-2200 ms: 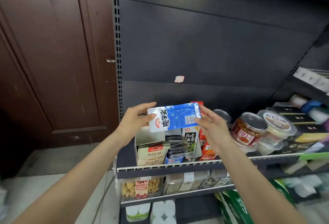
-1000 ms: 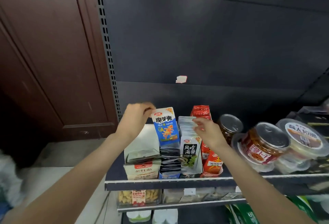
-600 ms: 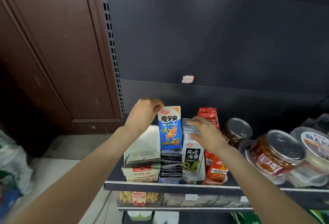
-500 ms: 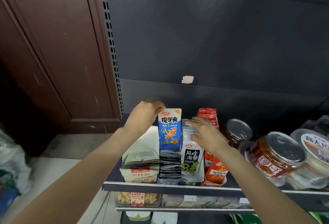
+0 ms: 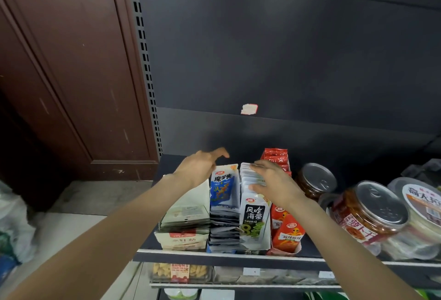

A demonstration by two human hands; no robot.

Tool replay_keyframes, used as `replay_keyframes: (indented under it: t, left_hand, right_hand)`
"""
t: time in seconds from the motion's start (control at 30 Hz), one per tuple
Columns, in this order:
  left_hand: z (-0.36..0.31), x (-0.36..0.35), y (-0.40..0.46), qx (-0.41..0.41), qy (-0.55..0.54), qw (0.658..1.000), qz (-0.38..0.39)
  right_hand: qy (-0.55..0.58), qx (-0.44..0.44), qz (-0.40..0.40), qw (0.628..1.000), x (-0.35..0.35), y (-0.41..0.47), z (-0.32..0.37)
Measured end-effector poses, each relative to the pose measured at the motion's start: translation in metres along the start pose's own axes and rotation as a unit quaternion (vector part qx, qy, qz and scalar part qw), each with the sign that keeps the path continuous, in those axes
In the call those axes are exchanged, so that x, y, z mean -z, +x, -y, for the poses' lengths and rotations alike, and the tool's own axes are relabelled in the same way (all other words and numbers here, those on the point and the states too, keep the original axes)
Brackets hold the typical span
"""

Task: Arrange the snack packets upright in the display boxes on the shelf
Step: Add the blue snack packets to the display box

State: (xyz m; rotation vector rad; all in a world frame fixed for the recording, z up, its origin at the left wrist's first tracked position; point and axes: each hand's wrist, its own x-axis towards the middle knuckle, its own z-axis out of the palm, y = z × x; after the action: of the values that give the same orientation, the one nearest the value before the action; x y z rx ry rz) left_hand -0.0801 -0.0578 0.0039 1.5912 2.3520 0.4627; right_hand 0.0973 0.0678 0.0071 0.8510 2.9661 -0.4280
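Observation:
A blue snack packet (image 5: 223,186) stands upright at the back of a row of flattened packets in the blue display box (image 5: 223,240). My left hand (image 5: 199,168) hovers just left of the packet's top, fingers loosely extended, holding nothing. My right hand (image 5: 272,184) is spread over the tops of the white seaweed packets (image 5: 254,218) in the neighbouring white box, fingertips touching them. A cream box of packets (image 5: 183,237) sits to the left. An orange box (image 5: 287,235) with red packets (image 5: 275,156) behind it sits to the right.
The boxes stand on a dark shelf with a pale front edge (image 5: 346,262). Lidded jars (image 5: 315,181) (image 5: 368,213) and a tub (image 5: 420,204) crowd the shelf's right side. A lower shelf (image 5: 238,285) holds more snacks. A brown door (image 5: 71,73) is at left.
My left hand set the blue packet upright into the back of the blue box and let go, its fingers opening. My right hand stayed over the white packets.

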Motion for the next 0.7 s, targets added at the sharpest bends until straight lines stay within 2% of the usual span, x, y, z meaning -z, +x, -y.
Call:
replay_keyframes:
  t: [0.17,0.33,0.5,0.6,0.7]
  left_hand:
    - [-0.005,0.004,0.013,0.03,0.003,0.999,0.028]
    - [-0.005,-0.003,0.017,0.048,0.009,0.999,0.008]
    - [-0.003,-0.005,0.008,0.028,0.027,0.999,0.003]
    - [0.003,-0.006,-0.006,0.003,0.001,1.0,-0.005]
    - [0.014,-0.007,-0.028,-0.024,-0.047,0.998,-0.045]
  right_hand:
    - [0.003,-0.004,-0.001,1.0,0.0,0.001,-0.001]
    - [0.014,-0.007,0.0,1.0,0.0,0.002,-0.003]
    - [0.01,-0.011,-0.004,1.0,-0.001,-0.001,0.0]
    - [0.046,0.009,-0.069,0.997,-0.005,-0.011,0.009]
    - [0.088,0.034,-0.147,0.985,-0.011,-0.026,0.027]
